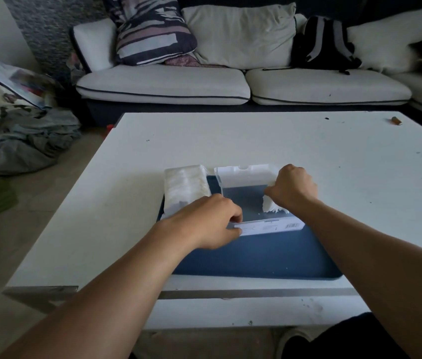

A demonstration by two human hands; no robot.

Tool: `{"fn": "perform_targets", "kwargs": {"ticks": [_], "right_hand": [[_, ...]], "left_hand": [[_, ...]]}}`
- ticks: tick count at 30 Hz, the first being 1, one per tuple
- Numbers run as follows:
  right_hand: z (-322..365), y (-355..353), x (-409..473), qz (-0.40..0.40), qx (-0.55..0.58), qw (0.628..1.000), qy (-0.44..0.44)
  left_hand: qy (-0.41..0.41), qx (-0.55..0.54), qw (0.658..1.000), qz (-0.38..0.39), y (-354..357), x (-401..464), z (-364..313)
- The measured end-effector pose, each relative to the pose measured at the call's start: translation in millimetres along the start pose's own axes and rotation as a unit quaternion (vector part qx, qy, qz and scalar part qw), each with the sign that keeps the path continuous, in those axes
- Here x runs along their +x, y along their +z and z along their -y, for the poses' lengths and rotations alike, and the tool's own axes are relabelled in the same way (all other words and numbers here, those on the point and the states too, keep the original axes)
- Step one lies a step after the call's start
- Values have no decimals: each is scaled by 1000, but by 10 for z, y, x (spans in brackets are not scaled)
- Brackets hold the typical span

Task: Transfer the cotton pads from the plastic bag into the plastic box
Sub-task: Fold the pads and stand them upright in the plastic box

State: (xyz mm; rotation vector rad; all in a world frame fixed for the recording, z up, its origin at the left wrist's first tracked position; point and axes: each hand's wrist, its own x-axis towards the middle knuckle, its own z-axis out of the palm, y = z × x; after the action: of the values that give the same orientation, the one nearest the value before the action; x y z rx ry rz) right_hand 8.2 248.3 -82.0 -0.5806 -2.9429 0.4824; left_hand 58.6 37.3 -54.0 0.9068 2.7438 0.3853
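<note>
A clear plastic box (269, 225) stands on a blue mat (256, 257) with its white lid (245, 174) tipped up at the back. My left hand (210, 221) grips the box's front left corner. My right hand (293, 187) holds a stack of white cotton pads (273, 206) inside the box at its right end. To the left of the box lies the plastic bag (186, 187), full of white cotton pads.
The mat lies on a white low table (230, 141). A small brown object (396, 121) sits near the table's far right corner. Beyond the table is a sofa (166, 84) with cushions and a black backpack (324, 42). Clothes lie on the floor at the left.
</note>
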Motion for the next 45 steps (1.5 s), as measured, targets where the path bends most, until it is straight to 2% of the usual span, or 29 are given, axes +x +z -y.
{"fn": "perform_targets", "kwargs": {"ticks": [5, 7, 9, 10, 12, 14, 16, 20, 23, 25, 27, 29, 31, 33, 35, 40, 45], "right_hand": [[3, 8, -27, -6, -8, 1000, -8], [54, -85, -36, -26, 28, 999, -11], [175, -206, -51, -46, 98, 993, -55], [247, -258, -63, -24, 151, 986, -73], [372, -281, -115, 95, 232, 966, -61], [387, -204, -164, 220, 222, 950, -26], [304, -117, -152, 257, 171, 951, -11], [201, -85, -88, 246, 168, 954, -12], [328, -193, -178, 188, 202, 958, -74], [487, -339, -354, 204, 245, 937, -140], [652, -466, -573, 309, 282, 885, -205], [789, -486, -772, 419, 244, 838, -250], [889, -388, -902, 460, 150, 823, -297], [962, -252, -937, 416, 45, 836, -357], [1002, -164, -909, 337, -30, 861, -381], [1040, -16, -744, 208, 17, 906, -368], [1077, 89, -726, 137, 31, 916, -376]], "left_hand": [[-1, -5, 1000, 4, 17, -3, -6], [0, -11, 1000, -1, 7, -8, -6], [1, -20, 1000, -5, -1, -11, 1], [-1, -23, 1000, -4, -5, -8, 6], [-4, -20, 1000, -1, -1, 4, 18], [-7, -13, 1000, 9, 14, 5, 11], [-9, -19, 1000, 16, 22, 0, -2], [-6, -56, 998, -3, -78, -74, 31], [-23, -70, 995, -69, -319, -236, 196], [-78, -45, 991, -100, -456, -374, 394], [-171, 4, 984, -56, -492, -511, 574], [-247, 68, 966, 16, -412, -576, 668], [-277, 83, 956, 49, -260, -539, 725], [-279, 77, 957, 37, -156, -469, 766], [-269, 75, 960, 12, -131, -430, 829], [-241, -64, 957, -148, -247, -418, 886], [-225, -187, 941, -171, -238, -387, 842]]}}
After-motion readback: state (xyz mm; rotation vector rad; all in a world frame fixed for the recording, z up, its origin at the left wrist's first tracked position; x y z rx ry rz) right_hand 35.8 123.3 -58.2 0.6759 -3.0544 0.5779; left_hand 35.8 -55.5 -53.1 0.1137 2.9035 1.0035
